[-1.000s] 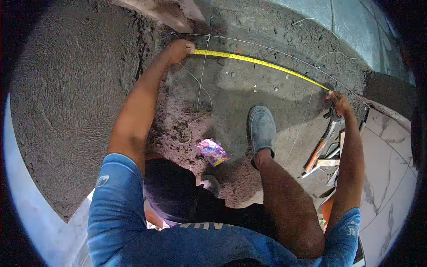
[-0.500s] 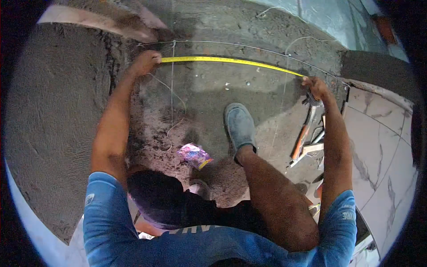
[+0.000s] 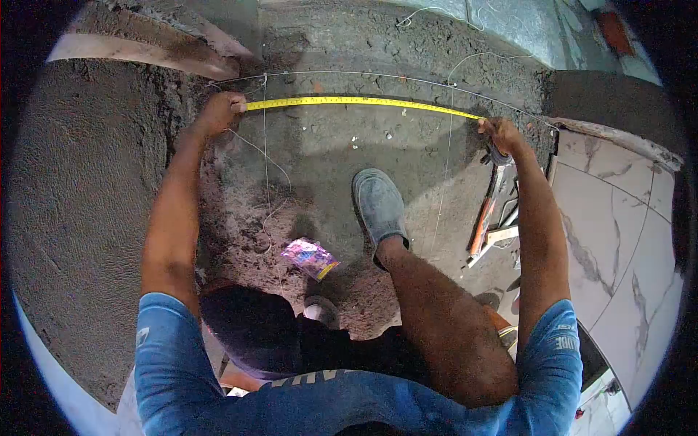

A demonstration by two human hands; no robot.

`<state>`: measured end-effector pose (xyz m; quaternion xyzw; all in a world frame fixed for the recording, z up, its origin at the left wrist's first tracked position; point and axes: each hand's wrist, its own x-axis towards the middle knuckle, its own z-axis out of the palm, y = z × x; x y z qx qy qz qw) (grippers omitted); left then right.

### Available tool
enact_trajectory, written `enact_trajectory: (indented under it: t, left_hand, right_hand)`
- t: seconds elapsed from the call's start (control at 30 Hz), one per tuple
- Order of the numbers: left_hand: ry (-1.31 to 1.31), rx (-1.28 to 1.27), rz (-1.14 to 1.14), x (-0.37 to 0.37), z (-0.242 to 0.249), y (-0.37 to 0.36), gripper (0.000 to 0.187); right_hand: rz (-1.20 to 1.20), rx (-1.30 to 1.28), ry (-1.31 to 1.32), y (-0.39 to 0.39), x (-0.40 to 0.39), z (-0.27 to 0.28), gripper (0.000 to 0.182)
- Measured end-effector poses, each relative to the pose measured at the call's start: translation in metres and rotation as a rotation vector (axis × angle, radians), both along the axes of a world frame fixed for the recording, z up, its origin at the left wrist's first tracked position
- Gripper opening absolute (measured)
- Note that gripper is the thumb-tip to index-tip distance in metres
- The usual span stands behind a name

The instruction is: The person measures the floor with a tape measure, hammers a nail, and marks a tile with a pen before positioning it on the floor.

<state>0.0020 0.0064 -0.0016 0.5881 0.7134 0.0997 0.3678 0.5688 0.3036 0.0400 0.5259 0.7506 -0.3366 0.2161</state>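
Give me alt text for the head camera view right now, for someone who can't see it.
Someone in a blue shirt holds a yellow measuring tape stretched between the left hand's grip and the right hand's grip over rough grey ground. Below it in view are a grey shoe and a purple packet, with veined white tiles on the right.

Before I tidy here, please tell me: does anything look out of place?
A shiny pink-and-purple packet lies on the rough grey ground, left of the grey slip-on shoe. Its bright colours suggest stray litter.
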Motion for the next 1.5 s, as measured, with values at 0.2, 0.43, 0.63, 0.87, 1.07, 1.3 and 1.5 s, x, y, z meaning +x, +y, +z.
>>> enact_trajectory:
  t: [0.2,0.43,0.63,0.87,1.07,1.3,1.5]
  left_hand:
    - [0.042,0.005,-0.017,-0.003,-0.007,-0.002,0.019]
    - [0.053,-0.009,0.049,0.001,-0.002,-0.001,0.019]
    - [0.066,-0.023,-0.039,0.002,0.007,0.003,0.022]
    - [0.051,0.198,-0.052,-0.002,-0.011,-0.006,0.023]
    - [0.04,0.154,-0.078,0.005,0.01,-0.002,0.022]
    - [0.092,0.123,-0.047,0.005,0.007,-0.003,0.019]
    - [0.005,0.137,-0.03,0.006,0.008,-0.002,0.019]
  right_hand:
    - [0.052,0.032,0.037,0.003,0.005,-0.009,0.046]
    - [0.024,0.042,0.103,-0.004,0.0,-0.001,0.048]
    - [0.054,0.034,-0.068,-0.006,-0.009,0.01,0.051]
    - [0.119,0.07,0.043,0.006,0.011,-0.022,0.048]
    - [0.062,0.027,0.074,-0.001,0.004,-0.01,0.049]
    - [0.025,0.017,0.105,0.013,0.023,-0.037,0.047]
    - [0.018,0.021,0.127,0.026,0.043,-0.069,0.047]
